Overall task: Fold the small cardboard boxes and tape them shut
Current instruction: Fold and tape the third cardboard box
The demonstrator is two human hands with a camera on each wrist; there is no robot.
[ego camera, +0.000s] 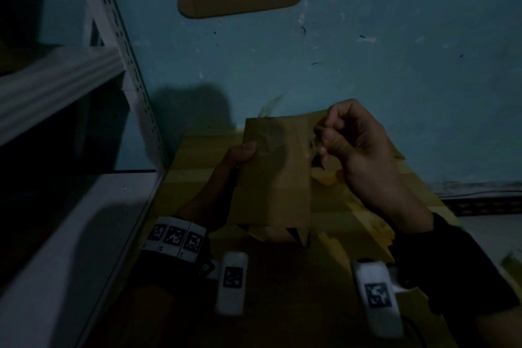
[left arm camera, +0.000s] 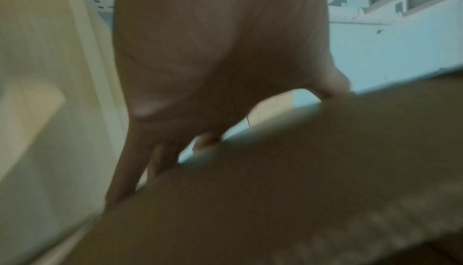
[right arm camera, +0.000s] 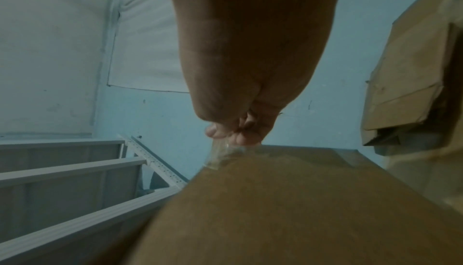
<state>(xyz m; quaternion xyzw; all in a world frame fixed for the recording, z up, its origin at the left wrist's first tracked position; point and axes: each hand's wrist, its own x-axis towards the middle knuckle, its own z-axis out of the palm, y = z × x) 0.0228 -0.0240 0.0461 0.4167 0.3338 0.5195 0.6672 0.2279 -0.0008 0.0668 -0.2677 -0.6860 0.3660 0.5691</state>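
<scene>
— What's over on the left there?
— A white metal shelving rack [ego camera: 84, 87], its slotted upright leaning across a blue-green wall [ego camera: 395, 51] full of scuffs and small dark marks.
— And higher up?
— A pale sheet [right arm camera: 145, 41] hangs flat against that same wall, above the rack's grey shelves.

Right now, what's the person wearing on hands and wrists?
Both hands are bare, no gloves. The left hand has a dark wrist strap ringed with white square tags printed in black patterns, plus a white capsule-shaped camera unit bearing one such tag. The right hand has a dark cuff and a similar white tagged unit.
</scene>
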